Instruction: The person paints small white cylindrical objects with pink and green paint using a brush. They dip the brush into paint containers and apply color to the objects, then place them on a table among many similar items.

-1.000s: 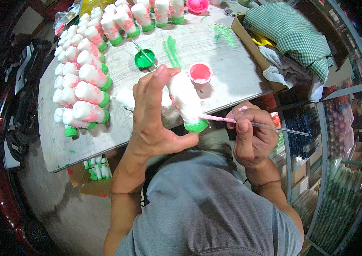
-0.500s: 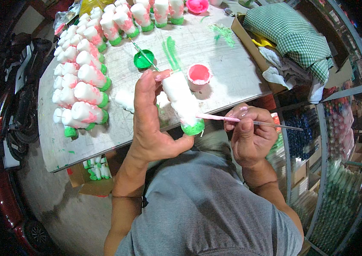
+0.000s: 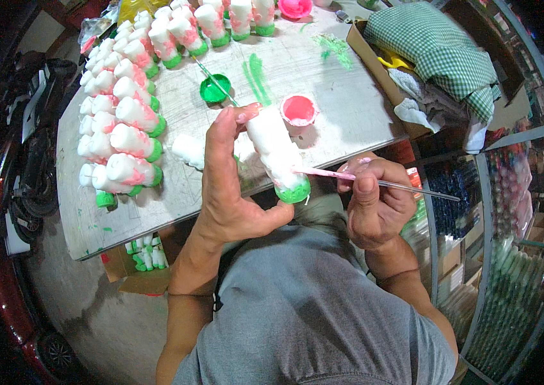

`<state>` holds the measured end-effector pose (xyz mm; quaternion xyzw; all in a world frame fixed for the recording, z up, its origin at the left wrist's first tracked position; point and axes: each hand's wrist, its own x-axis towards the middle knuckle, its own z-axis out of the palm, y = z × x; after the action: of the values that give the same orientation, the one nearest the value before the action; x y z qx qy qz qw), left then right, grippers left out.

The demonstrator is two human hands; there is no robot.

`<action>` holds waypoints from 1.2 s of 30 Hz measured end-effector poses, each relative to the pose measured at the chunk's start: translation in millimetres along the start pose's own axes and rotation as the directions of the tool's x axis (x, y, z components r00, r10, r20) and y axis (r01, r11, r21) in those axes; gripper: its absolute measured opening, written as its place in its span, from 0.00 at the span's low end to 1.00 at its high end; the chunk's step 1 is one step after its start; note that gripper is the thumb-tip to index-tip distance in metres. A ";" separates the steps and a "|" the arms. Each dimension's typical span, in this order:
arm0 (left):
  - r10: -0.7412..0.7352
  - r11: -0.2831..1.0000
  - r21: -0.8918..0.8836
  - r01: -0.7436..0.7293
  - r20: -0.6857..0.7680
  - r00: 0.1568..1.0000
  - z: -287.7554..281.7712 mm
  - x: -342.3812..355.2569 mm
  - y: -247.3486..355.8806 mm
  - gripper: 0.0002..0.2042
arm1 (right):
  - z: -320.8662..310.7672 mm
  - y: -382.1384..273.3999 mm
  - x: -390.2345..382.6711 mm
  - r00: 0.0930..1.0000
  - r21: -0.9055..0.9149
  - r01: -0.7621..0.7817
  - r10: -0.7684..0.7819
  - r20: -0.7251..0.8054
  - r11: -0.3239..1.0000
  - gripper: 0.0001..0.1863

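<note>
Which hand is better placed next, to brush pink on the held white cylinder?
Probably the right hand: it holds the pink-coated brush, whose tip is at the side of the cylinder, near its green end. The left hand is occupied, gripping the cylinder end to end.

No words, numbers or signs can be read. On the wrapped packs (image 3: pixel 512 301) filling the shelves (image 3: pixel 528 138) at the right, any print is too small and blurred to make out; likewise on the open cardboard box (image 3: pixel 143 282) at lower left.

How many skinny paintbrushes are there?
2: a pink-smeared paintbrush in the right hand, and another paintbrush lying across the green paint cup. Others may be hidden.
</note>
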<state>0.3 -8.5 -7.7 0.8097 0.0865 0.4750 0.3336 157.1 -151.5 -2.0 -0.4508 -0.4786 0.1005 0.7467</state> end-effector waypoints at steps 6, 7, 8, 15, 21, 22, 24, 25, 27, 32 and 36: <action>0.006 0.998 -0.068 -0.010 -0.059 0.998 5.2 -1.0 -2.6 0.59 | -7.2 2.5 -0.6 0.997 -0.047 0.062 -0.059 0.056 0.997 0.05; -0.005 0.998 -0.062 0.002 -0.050 0.999 5.7 -1.7 -3.1 0.61 | -6.9 1.4 -0.8 0.997 -0.082 0.061 -0.057 0.047 0.995 0.05; -0.015 0.998 -0.057 0.012 -0.041 0.999 5.6 -2.2 -3.8 0.63 | -6.5 0.3 -0.7 0.998 -0.117 0.061 -0.057 0.038 0.991 0.05; 0.042 0.916 -0.392 -0.086 -0.120 0.992 11.6 -2.2 -14.5 0.62 | -9.2 -6.6 -1.0 0.996 0.171 -0.046 0.058 -0.071 0.984 0.08; -0.047 0.830 -0.556 -0.052 -0.163 0.986 13.1 -6.2 -15.6 0.64 | -8.2 -8.4 -0.6 0.993 0.204 -0.087 0.102 -0.064 0.975 0.10; -0.045 0.835 -0.548 -0.048 -0.155 0.987 13.0 -6.8 -15.2 0.63 | -6.8 -9.5 -0.3 0.988 0.227 -0.124 0.142 -0.064 0.966 0.10; -0.044 0.843 -0.537 -0.040 -0.143 0.989 13.7 -7.8 -15.0 0.62 | -7.0 -6.5 -1.8 0.991 0.237 -0.125 0.134 -0.021 0.963 0.10; -0.054 0.861 -0.508 -0.027 -0.144 0.988 14.1 -8.8 -16.0 0.63 | -7.1 -5.6 -2.3 0.992 0.241 -0.126 0.130 0.000 0.962 0.10; -0.064 0.890 -0.456 -0.012 -0.149 0.987 14.8 -11.2 -18.2 0.65 | -7.2 -6.1 -3.2 0.994 0.195 -0.111 0.106 0.034 0.975 0.09; -0.048 0.905 -0.424 -0.019 -0.148 0.988 13.7 -9.3 -16.8 0.66 | -7.0 -4.3 -4.5 0.997 0.140 -0.066 0.058 0.059 0.988 0.08; -0.043 0.907 -0.420 -0.025 -0.152 0.988 13.3 -7.9 -15.7 0.65 | -6.1 -7.0 -4.4 0.996 0.097 -0.089 0.090 0.001 0.991 0.07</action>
<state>9.9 -6.2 -27.5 0.6784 0.0118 0.5432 0.4944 157.8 -161.6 -0.2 -0.4352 -0.4510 0.1562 0.7634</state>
